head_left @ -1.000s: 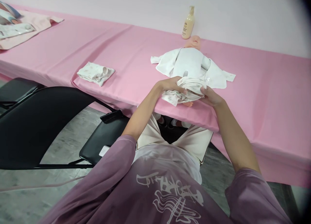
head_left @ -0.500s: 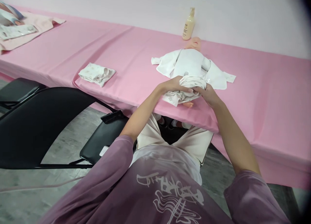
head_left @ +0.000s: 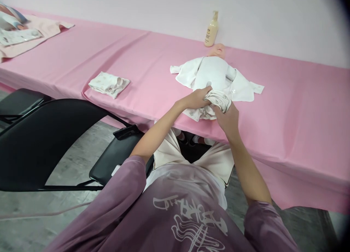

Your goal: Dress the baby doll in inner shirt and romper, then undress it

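Note:
A baby doll (head_left: pixel 214 71) in a white bodysuit lies on its back on the pink table (head_left: pixel 153 58), on an open white garment (head_left: pixel 188 73). Its pink head (head_left: pixel 218 50) points to the wall. My left hand (head_left: pixel 197 98) and my right hand (head_left: pixel 227 117) both grip a bunched, patterned white piece of baby clothing (head_left: pixel 216 100) at the doll's lower end, near the table's front edge. The doll's legs are hidden under the cloth and my hands.
A cream pump bottle (head_left: pixel 211 29) stands by the wall behind the doll. A folded patterned cloth (head_left: pixel 108 84) lies to the left. Pink fabric and packets (head_left: pixel 19 35) sit at the far left. A black folding chair (head_left: pixel 49 142) is at my left side.
My right hand has moved left and toward me, over the bunched cloth, and the cloth is gathered tighter between both hands. The doll's foot no longer shows below it.

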A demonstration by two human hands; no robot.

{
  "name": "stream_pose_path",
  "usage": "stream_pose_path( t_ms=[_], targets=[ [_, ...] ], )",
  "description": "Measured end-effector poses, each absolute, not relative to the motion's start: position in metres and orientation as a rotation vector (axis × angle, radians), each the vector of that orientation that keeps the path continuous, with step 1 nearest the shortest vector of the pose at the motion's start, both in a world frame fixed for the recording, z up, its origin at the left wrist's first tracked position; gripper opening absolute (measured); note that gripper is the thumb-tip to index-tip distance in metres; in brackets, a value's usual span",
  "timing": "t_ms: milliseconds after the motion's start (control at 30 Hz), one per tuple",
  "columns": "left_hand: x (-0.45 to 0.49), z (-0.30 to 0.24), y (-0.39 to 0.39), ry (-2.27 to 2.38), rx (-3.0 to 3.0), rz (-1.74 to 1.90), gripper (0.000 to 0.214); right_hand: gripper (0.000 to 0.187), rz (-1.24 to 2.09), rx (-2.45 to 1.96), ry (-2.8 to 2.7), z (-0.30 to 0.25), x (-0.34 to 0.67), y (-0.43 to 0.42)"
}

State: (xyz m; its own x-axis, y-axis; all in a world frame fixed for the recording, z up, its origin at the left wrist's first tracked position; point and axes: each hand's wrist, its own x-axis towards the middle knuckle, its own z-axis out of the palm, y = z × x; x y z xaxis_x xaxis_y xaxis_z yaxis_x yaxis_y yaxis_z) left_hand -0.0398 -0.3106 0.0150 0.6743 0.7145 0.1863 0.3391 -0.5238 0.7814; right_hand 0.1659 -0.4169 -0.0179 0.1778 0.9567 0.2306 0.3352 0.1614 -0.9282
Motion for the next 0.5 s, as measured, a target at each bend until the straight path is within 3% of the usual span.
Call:
stream_pose_path(
  t_ms=[133,500],
  targets=[
    [-0.035,0.020,-0.325,0.949,2.301,0.548,0.026,0.057,0.636,-1.596,-1.428,-0.013,0.160,-0.427],
    [-0.030,0.024,-0.348,1.097,2.514,0.362,0.043,0.044,0.416,-1.797,-1.460,-0.027,0.147,-0.454]
  ],
)
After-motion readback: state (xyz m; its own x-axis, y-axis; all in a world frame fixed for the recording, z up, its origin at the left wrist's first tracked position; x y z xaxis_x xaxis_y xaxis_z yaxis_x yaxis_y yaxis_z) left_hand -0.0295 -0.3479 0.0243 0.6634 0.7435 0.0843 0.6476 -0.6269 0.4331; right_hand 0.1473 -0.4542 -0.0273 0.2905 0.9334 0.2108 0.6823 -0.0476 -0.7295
